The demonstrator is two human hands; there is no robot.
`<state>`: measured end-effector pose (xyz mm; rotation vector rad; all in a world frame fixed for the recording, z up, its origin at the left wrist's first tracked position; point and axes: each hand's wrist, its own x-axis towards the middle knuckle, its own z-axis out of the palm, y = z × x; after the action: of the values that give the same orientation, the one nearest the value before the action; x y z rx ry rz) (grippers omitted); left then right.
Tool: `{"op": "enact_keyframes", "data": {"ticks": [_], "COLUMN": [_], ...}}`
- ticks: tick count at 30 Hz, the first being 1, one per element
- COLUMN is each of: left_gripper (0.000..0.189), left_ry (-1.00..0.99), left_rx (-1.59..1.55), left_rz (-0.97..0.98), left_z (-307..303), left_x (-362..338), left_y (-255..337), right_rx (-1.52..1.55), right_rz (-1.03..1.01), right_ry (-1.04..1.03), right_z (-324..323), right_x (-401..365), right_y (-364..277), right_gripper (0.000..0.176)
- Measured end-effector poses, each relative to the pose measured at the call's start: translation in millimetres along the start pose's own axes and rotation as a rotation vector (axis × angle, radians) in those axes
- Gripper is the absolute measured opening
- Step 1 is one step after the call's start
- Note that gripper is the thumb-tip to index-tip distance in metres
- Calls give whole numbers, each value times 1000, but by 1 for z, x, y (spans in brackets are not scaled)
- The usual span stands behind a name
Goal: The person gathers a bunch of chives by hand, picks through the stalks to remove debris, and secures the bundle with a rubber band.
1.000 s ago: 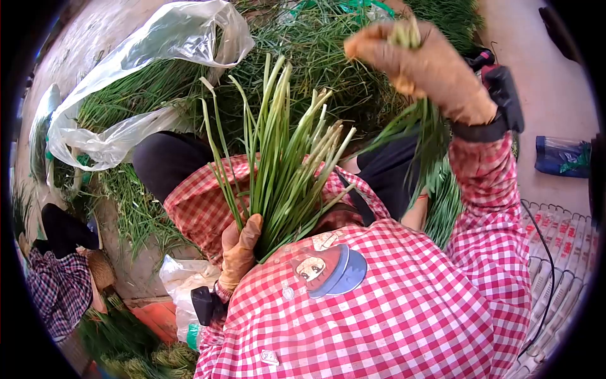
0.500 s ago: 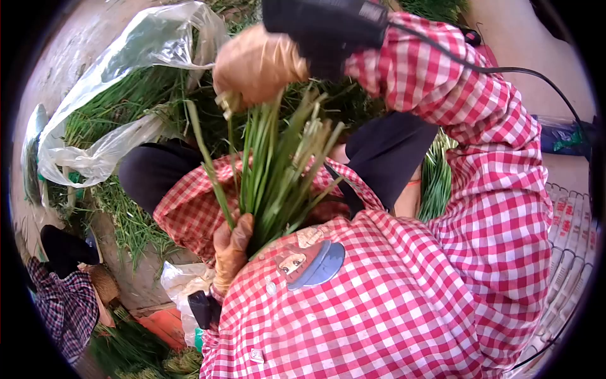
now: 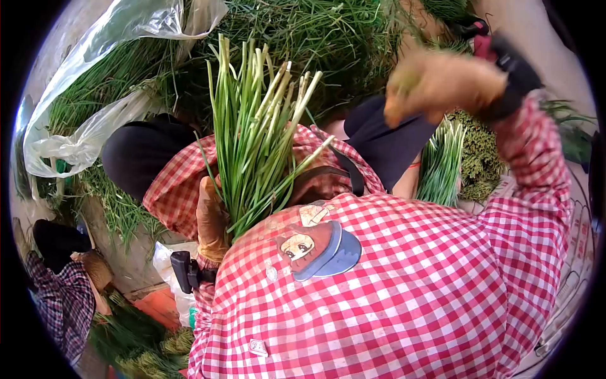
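Observation:
My left hand [image 3: 211,218], in a tan glove, is closed around the lower part of a bunch of long green chive-like stalks [image 3: 252,132]. Their pale cut ends point up and away from me, spread unevenly; most of the fingers are hidden behind the bunch. My right hand [image 3: 445,85], gloved the same way, hangs at the upper right above my dark-trousered knee, apart from the stalks. Motion smears its fingers, so their state and anything in them cannot be made out. A black device is strapped at each wrist.
A large heap of loose green stalks [image 3: 297,38] lies ahead, with a clear plastic bag [image 3: 76,148] at its left. On the right are a standing bundle of stalks [image 3: 442,164] and a yellowish-green pile [image 3: 481,155]. Another person's checked sleeve [image 3: 66,309] shows lower left.
My right hand has swung from above the bunch's top out to the upper right. The bunch, still in my left hand, now shows its cut ends uncovered.

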<state>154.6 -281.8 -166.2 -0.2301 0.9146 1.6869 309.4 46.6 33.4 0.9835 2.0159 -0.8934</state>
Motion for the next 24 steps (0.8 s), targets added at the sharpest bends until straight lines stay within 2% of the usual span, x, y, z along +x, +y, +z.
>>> {"op": "enact_keyframes", "data": {"ticks": [1, 2, 4, 7, 10, 15, 18, 20, 22, 23, 24], "left_gripper": [50, 50, 53, 58, 60, 59, 59, 59, 60, 60, 61], "left_ry": [-4, -9, -29, 3, 1, -151, -229, -229, -175, -177, -182], "left_rx": [11, 20, 40, 26, -10, -136, -197, -192, -175, -151, -128], "left_rz": [-14, -27, -46, -43, -47, -138, -203, -189, -105, -87, -72], "left_z": [3, 7, 21, 26, 33, 43, 46, 40, 21, 21, 23], "left_x": [0, -1, -6, -14, -13, -11, -10, -11, -11, -11, -11], "left_y": [2, 3, 7, 7, 9, 18, 18, 16, 11, 11, 11], "right_rx": [225, 435, 741, 1214, 1308, 1447, 1413, 1060, 1093, 1143, 1267], "right_rz": [33, 94, -32, -219, -326, -714, -754, -813, -882, -925, -940], "right_ry": [-267, -419, -518, -366, -216, -237, -321, 215, 328, 290, 395], "right_z": [21, 48, 94, 124, 130, 117, 112, 104, 75, 54, 45], "right_x": [-3, 8, 35, 61, 60, 48, 55, 51, 48, 28, 15], "right_y": [-1, 12, 35, 23, -3, -32, -33, -24, 13, 35, 56], "right_gripper": [23, 27, 35, 32, 31, 27, 21, 24, 26, 28, 27]}}
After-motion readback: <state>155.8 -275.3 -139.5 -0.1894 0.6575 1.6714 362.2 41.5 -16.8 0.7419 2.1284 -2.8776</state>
